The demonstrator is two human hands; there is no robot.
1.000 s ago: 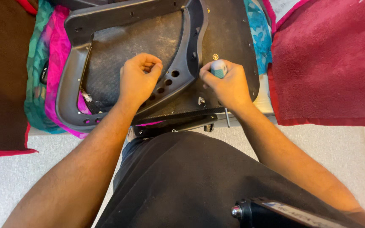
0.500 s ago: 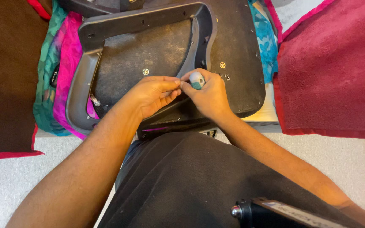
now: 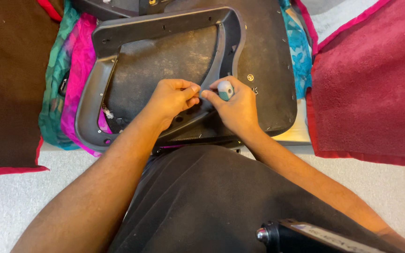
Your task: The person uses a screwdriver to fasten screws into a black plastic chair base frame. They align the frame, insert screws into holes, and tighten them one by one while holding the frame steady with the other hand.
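Now fastening grey frame (image 3: 118,33) to seat base (image 3: 268,56): right hand (image 3: 235,105) grips screwdriver handle (image 3: 225,89), left hand (image 3: 172,100) pinches by tip; next needs steady alignment.

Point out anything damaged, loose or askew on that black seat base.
A small tuft of white stuffing shows at the inner left edge of the grey plastic frame, against the black fabric seat underside. Both hands, left hand and right hand, meet at the frame's lower right bar.

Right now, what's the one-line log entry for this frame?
left hand: pinching at grey plastic frame | right hand: holding teal-handled tool | fingertips meet | base: black seat panel
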